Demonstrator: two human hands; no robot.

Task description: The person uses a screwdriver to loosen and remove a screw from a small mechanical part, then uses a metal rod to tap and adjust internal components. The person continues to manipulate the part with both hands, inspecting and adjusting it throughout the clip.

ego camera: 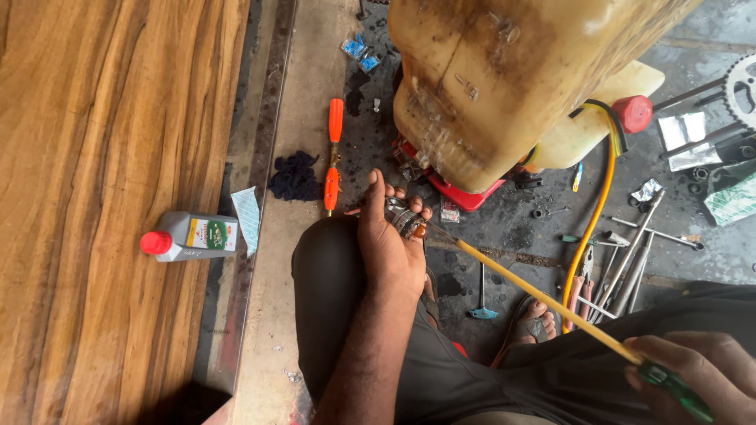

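Note:
My left hand (391,240) rests over my left knee and grips a small metal part (405,218) with a shiny, ribbed end. A long screwdriver with a yellow shaft (535,295) runs from that part down to my right hand (693,370), which is closed around its green handle (676,387) at the lower right. The screwdriver tip meets the metal part at my left fingers. Just beyond stands a large dirty yellowish plastic tank (504,71) on a red base (465,193).
A grey oil bottle with a red cap (189,236) lies on the wooden board (102,157) at left. An orange-handled screwdriver (334,153) and dark rag (295,177) lie ahead. Several wrenches and tools (630,252), a yellow hose (594,212) and a sprocket (740,86) are scattered at right.

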